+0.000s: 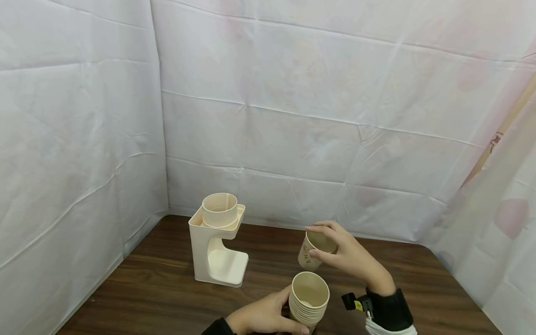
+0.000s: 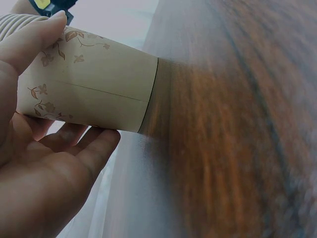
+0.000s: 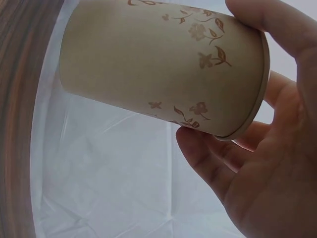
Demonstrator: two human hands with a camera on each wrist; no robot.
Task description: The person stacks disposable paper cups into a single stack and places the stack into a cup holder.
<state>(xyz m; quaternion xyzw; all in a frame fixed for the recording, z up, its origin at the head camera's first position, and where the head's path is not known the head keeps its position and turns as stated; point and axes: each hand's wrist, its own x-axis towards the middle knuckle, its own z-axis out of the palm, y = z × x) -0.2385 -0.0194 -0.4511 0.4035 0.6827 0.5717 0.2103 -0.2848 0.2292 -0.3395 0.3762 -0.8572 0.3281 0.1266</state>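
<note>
My left hand (image 1: 270, 312) grips a stack of nested beige paper cups (image 1: 309, 304) near the table's front. In the left wrist view, the lowest cup (image 2: 94, 84) shows a brown floral print, its base close to the wood. A single paper cup (image 1: 309, 256) is held by my right hand (image 1: 345, 251), thumb and fingers around its rim. That cup (image 3: 163, 64) stands a little beyond the stack in the head view, mouth up and slightly tilted. In the right wrist view, its base is apart from the table surface.
A cream plastic stand (image 1: 201, 253) with a round cylinder (image 1: 219, 211) on top and a flat foot is left of the cups. The dark wooden table (image 1: 155, 279) is bordered by white cloth (image 1: 272, 139) at the back and sides.
</note>
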